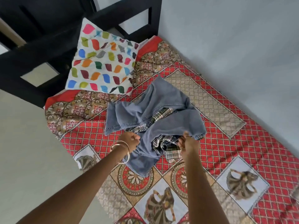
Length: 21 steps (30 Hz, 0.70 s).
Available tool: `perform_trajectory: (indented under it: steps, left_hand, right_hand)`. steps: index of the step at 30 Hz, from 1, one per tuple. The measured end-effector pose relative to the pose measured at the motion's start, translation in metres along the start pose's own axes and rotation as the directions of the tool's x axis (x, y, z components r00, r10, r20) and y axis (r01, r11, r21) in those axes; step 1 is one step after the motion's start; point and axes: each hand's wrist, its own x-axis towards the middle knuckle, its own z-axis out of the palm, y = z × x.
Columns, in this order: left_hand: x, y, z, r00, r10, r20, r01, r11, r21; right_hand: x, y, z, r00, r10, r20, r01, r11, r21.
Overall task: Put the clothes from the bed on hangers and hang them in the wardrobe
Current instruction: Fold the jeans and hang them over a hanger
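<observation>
A crumpled pair of grey-blue jeans [150, 110] lies in the middle of the bed [242, 143], over a plaid checked garment [171, 150] that shows through the folds. My left hand [131, 140], with bangles on the wrist, grips the jeans at their near left part. At the near right edge, by the hem, my right hand [188, 142] pinches the jeans. Neither a hanger nor the wardrobe is in view.
A white pillow [103, 62] with coloured leaf shapes leans at the head of the bed against the black headboard [48, 46]. A pale wall [234, 46] runs along the bed's right side. Light floor [32, 151] lies to the left.
</observation>
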Motion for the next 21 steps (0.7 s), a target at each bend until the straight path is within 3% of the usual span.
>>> perform_trajectory:
  steps: [4,6,7,10,12,14,16,17,19,21]
  left_hand:
    - [0.029,0.008,0.005,0.999,0.008,0.044,-0.010,0.999,0.040]
    - [0.034,0.015,0.002,0.997,0.062,0.051,-0.063,0.998,0.018]
    - [0.036,0.021,-0.001,0.992,0.112,0.061,-0.112,0.994,0.001]
    - [0.032,0.052,-0.011,0.913,0.386,0.134,-0.395,0.918,0.041]
    - [0.037,0.073,-0.008,0.804,0.558,0.205,-0.590,0.790,0.165]
    - [0.038,0.091,-0.003,0.768,0.586,0.257,-0.640,0.698,0.320]
    - [0.032,0.100,-0.006,0.785,0.568,0.247,-0.612,0.650,0.451]
    - [0.027,0.099,-0.008,0.791,0.556,0.254,-0.597,0.613,0.518]
    - [0.015,0.091,-0.014,0.824,0.497,0.271,-0.544,0.563,0.621]
    - [0.006,0.085,-0.023,0.877,0.413,0.246,-0.459,0.570,0.681]
  right_hand:
    - [0.037,-0.021,0.023,0.992,0.004,-0.128,0.015,0.989,0.148]
    - [0.037,-0.028,0.035,0.948,-0.176,-0.267,0.176,0.984,-0.024]
    - [0.033,-0.032,0.042,0.922,-0.292,-0.252,0.265,0.955,-0.135]
    - [-0.008,-0.035,0.055,0.834,-0.552,0.013,0.541,0.812,-0.221]
    - [-0.032,-0.025,0.056,0.807,-0.552,0.208,0.584,0.797,-0.151]
    - [-0.056,-0.014,0.054,0.721,-0.570,0.393,0.637,0.769,-0.054]
    - [-0.063,-0.006,0.051,0.622,-0.580,0.527,0.722,0.684,-0.100]
    - [-0.061,-0.003,0.049,0.609,-0.536,0.585,0.719,0.684,-0.122]
    - [-0.068,0.001,0.044,0.627,-0.418,0.657,0.617,0.782,-0.091]
    - [-0.078,0.009,0.047,0.768,-0.318,0.557,0.372,0.928,0.018]
